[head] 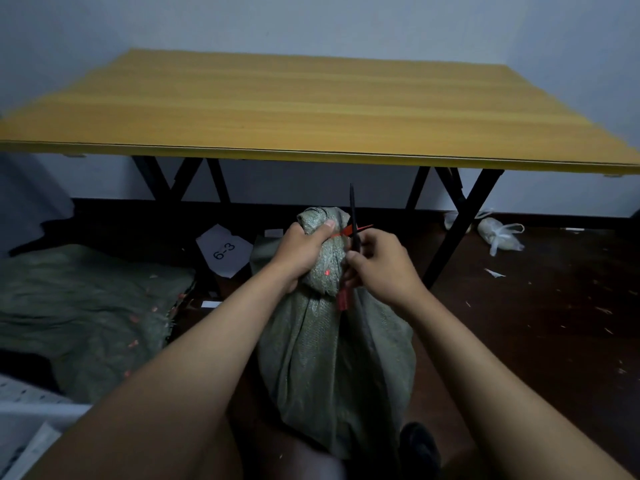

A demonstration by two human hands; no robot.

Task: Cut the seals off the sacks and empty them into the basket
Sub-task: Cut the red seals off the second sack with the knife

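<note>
A full green woven sack (332, 358) stands upright on the floor in front of me. My left hand (299, 252) is closed round its gathered neck, just under a red seal (360, 228) tied about it. My right hand (381, 263) grips black scissors (353, 216) with red handles; the blades point up and lie against the seal. A white perforated basket (31, 407) shows at the bottom left corner, partly cut off by the frame.
A yellow wooden table (311, 109) on black folding legs stands just behind the sack. Flat empty green sacks (86, 306) lie at the left. A paper marked 6-3 (225, 251) and a tied plastic bag (498, 233) rest on the dark floor.
</note>
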